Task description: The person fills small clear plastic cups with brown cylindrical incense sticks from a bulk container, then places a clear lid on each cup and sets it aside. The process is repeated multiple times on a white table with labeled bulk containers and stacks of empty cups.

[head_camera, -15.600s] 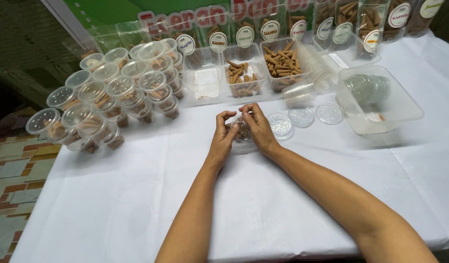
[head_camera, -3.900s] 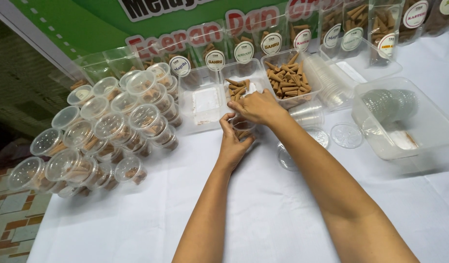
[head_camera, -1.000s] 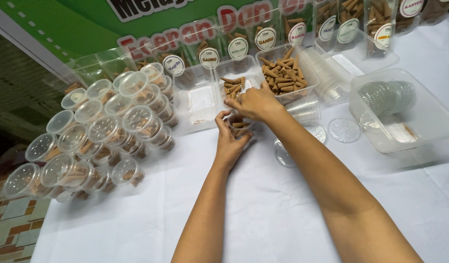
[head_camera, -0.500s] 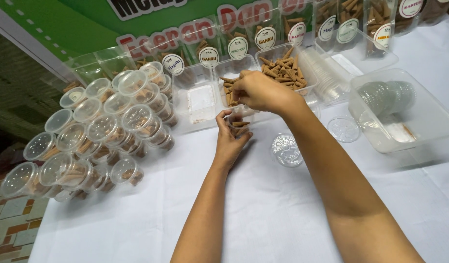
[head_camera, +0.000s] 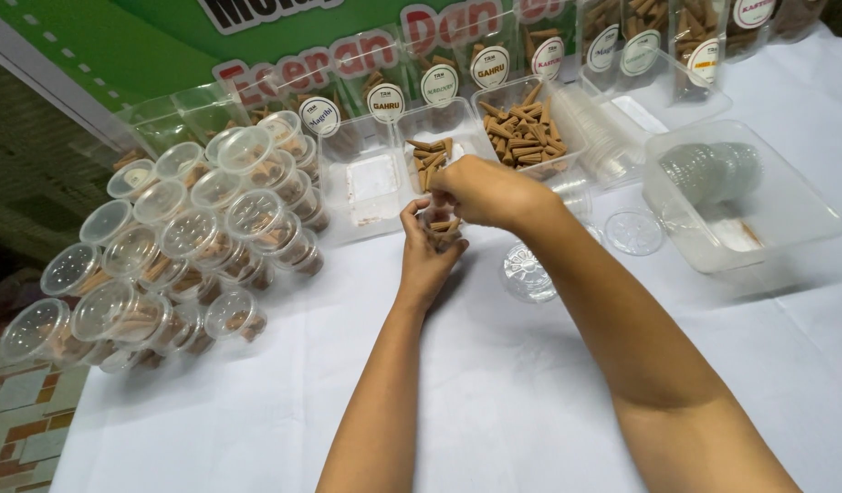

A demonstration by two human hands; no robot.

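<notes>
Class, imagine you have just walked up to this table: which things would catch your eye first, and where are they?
At the centre, the left hand holds a small clear cup of brown cones while the right hand reaches over it. To the left stands a big stack of lidded clear cups, filled with the same brown pieces. Along the back, open clear trays hold more cones before a green banner.

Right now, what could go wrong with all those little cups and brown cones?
The left hand holds a small cup of cones while the right hand reaches over it; a bump might spill them. The stacked lidded cups lean close to the table edge and could tumble off.
</notes>
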